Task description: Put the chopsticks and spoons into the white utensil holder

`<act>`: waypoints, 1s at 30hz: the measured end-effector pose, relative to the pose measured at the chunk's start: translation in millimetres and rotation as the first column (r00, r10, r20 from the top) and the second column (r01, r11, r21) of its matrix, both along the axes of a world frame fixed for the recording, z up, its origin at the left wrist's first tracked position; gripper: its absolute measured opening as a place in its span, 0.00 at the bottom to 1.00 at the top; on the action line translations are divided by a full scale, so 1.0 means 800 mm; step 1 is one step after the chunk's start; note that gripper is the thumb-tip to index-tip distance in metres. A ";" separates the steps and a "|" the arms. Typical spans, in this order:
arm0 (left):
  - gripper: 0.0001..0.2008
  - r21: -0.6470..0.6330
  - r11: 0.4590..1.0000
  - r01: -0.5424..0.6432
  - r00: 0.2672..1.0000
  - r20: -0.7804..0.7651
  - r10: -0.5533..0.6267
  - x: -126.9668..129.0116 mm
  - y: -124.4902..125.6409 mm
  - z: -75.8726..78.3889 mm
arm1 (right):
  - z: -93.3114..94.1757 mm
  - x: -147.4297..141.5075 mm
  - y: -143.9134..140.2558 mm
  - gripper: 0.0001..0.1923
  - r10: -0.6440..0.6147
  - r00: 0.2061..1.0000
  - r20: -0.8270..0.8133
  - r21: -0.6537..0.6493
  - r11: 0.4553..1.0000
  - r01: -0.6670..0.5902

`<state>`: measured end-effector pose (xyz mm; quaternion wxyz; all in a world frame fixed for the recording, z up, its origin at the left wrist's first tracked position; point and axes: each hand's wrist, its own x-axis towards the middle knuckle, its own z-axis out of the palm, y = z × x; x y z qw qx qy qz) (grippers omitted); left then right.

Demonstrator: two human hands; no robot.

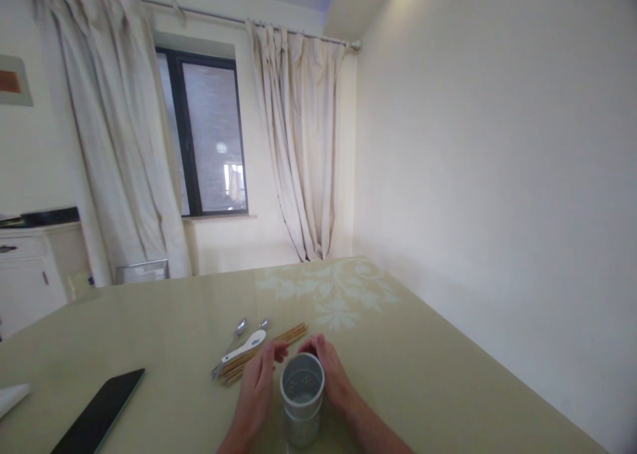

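1. The metal holder [301,401], a perforated steel cup, stands upright on the table [438,374] at the near edge of the view, right in front of the person. Its mouth faces up and, as far as the view down into it shows, it is empty.
2. The left hand [256,391] lies against the holder's left side and the right hand [331,374] against its right side. Both are curved loosely around its far rim, fingertips near each other behind it; neither hand holds anything else.
3. Just beyond the left hand's fingertips lies a bundle of wooden chopsticks [263,358], flat on the table and pointing away to the right.
4. Across the chopsticks rests a white ceramic spoon [243,346], and beside it lie two metal spoons [239,331], bowls pointing away.
5. Judged from this, all the cutlery is out on the table and none stands in the holder, so any filling of it is not yet begun.
6. Further left, a dark phone [99,414] lies flat near the table edge.
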<state>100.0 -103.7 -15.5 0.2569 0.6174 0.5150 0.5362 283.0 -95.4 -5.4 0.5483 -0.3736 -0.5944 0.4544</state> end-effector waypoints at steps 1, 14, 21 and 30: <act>0.32 0.027 0.997 -0.079 0.990 -0.117 0.081 -0.009 0.007 -0.002 | 0.000 0.000 0.000 0.47 0.034 0.999 -0.024 -0.049 0.998 -0.035; 0.13 0.042 0.953 -0.299 0.573 -0.791 0.215 -0.030 0.001 0.001 | -0.022 -0.009 0.007 0.50 0.232 0.938 -0.256 -0.304 0.902 -0.306; 0.12 0.030 0.957 -0.288 0.601 -0.772 0.205 -0.031 0.005 -0.006 | -0.024 -0.006 0.024 0.50 0.023 0.995 -0.098 -0.264 0.963 -0.048; 0.18 0.076 0.996 -0.043 0.923 -0.377 0.068 -0.010 0.016 -0.013 | -0.022 -0.003 0.030 0.38 -0.098 0.989 -0.109 -0.222 0.972 0.072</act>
